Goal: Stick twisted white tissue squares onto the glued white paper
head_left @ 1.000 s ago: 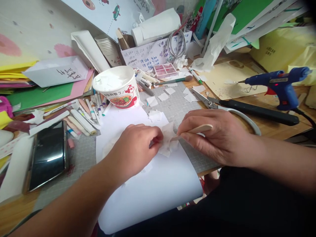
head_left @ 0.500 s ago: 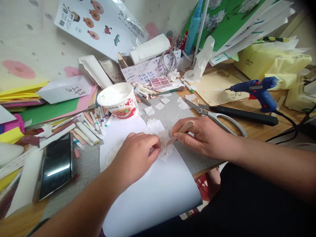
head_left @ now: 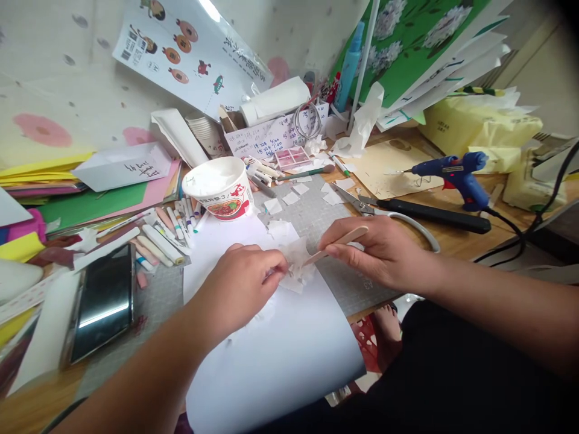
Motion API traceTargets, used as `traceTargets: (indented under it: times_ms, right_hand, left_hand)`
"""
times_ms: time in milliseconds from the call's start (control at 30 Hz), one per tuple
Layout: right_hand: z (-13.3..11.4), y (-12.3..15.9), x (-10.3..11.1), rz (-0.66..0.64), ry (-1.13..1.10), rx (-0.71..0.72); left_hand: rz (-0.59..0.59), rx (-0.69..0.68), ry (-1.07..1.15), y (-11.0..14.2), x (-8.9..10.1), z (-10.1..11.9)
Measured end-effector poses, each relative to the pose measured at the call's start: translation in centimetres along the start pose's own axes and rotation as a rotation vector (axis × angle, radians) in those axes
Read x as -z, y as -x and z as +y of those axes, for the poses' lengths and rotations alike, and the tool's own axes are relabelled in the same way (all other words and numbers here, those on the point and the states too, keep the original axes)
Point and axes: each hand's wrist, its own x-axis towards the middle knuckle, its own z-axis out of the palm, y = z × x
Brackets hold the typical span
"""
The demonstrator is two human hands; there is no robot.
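My left hand (head_left: pixel 239 286) pinches a crumpled scrap of white tissue paper (head_left: pixel 296 265) against a large white sheet (head_left: pixel 275 349) on the grey cutting mat (head_left: pixel 316 211). My right hand (head_left: pixel 384 250) is closed on a flat wooden stick (head_left: pixel 339 243), whose tip presses into the tissue paper right beside the left fingertips.
A white paper cup (head_left: pixel 219 187) stands behind the sheet, with markers (head_left: pixel 167 226) and a black phone (head_left: pixel 102 304) to its left. Scissors (head_left: pixel 384 211), a black rod (head_left: pixel 434 214) and a blue glue gun (head_left: pixel 456 172) lie at the right. Small paper squares (head_left: pixel 292 196) dot the mat.
The view has tilted up and shifted. My right hand with the stick has moved slightly, its tip staying in the tissue paper. My left hand keeps its pinch.
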Motion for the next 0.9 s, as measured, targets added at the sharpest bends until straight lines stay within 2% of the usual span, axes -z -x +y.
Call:
traceTargets:
  times_ms: [200, 400, 467, 600, 733, 833, 900]
  right_hand:
    - [0.2, -0.2, -0.4, -0.041, 0.074, 0.068]
    - [-0.7, -0.6, -0.8, -0.073, 0.349, 0.157]
    - [-0.9, -0.8, -1.0, -0.081, 0.377, 0.153]
    - [-0.3, -0.9, -0.7, -0.027, 0.19, 0.028]
    - [0.4, -0.6, 0.6, 0.166, -0.083, -0.121]
    - [0.5, -0.1, 1.6, 0.289, -0.161, -0.141]
    - [0.5, 0.1, 2.0, 0.288, -0.126, -0.119]
  left_hand:
    - [0.012, -0.007, -0.016, 0.1, -0.2, -0.1]
    - [0.04, -0.018, -0.048, 0.1, -0.4, -0.2]
    - [0.052, -0.044, -0.062, 0.0, -0.4, -0.2]
    - [0.049, -0.07, -0.087, 0.1, -0.5, 0.0]
    - [0.066, -0.072, -0.096, 0.1, -0.6, 0.1]
    - [0.065, -0.074, -0.033, 0.0, -0.4, 0.0]
    - [0.07, -0.069, -0.004, -0.1, -0.2, -0.2]
